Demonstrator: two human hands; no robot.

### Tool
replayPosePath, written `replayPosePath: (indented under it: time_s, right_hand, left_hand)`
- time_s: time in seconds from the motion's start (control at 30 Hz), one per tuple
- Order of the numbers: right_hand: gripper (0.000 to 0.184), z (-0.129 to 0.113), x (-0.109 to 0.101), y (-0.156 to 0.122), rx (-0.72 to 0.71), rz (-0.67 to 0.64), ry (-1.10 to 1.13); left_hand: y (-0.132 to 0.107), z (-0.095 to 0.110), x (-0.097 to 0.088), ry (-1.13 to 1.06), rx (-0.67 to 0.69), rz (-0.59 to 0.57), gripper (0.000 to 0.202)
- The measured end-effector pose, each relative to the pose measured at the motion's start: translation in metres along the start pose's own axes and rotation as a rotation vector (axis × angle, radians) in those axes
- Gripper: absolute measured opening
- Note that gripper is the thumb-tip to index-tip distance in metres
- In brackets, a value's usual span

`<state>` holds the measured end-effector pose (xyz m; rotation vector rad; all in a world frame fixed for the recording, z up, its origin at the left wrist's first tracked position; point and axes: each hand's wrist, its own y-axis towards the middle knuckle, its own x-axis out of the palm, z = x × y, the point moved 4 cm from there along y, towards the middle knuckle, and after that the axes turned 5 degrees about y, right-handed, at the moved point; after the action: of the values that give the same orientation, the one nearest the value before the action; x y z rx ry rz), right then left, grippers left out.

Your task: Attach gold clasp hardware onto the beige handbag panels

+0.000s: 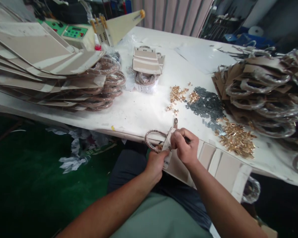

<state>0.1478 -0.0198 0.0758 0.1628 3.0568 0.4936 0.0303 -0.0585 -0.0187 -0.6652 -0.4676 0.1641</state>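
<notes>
A long beige bag panel lies over the table's front edge and my lap. A plastic-wrapped brown loop handle sticks out from its left end. My left hand is closed on that end, thumb on top and fingers underneath. Above the same end, my right hand is closed around a small tool with a dark handle; its working tip is hidden by my fingers. A small metal piece lies on the table just beyond the panel.
Gold metal fasteners and dark flat plates lie heaped ahead and right. Stacked panels with wrapped handles stand left and right. A smaller stack sits mid-table. Behind the left stack is a machine with green control panels.
</notes>
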Motion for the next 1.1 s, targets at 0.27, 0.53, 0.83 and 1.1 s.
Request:
replayPosePath:
  time_s: [0.27, 0.53, 0.83, 1.1]
  right_hand:
    - [0.020, 0.018, -0.060, -0.007, 0.258, -0.120, -0.814]
    - [0.029, 0.039, -0.057, -0.025, 0.234, -0.080, -1.129]
    - [0.027, 0.034, -0.049, -0.018, 0.245, -0.108, -1.185]
    - [0.027, 0.028, -0.041, -0.019, 0.254, -0.111, -1.147]
  left_hand:
    - [0.006, -0.002, 0.000, 0.018, -0.055, -0.113, 0.042]
    - [0.002, -0.003, -0.030, 0.157, -0.197, -0.233, 0.043]
    - [-0.017, 0.062, -0.084, 0.765, 0.725, 0.214, 0.050]
    - [-0.010, 0.083, 0.013, 1.601, 1.294, -0.410, 0.058]
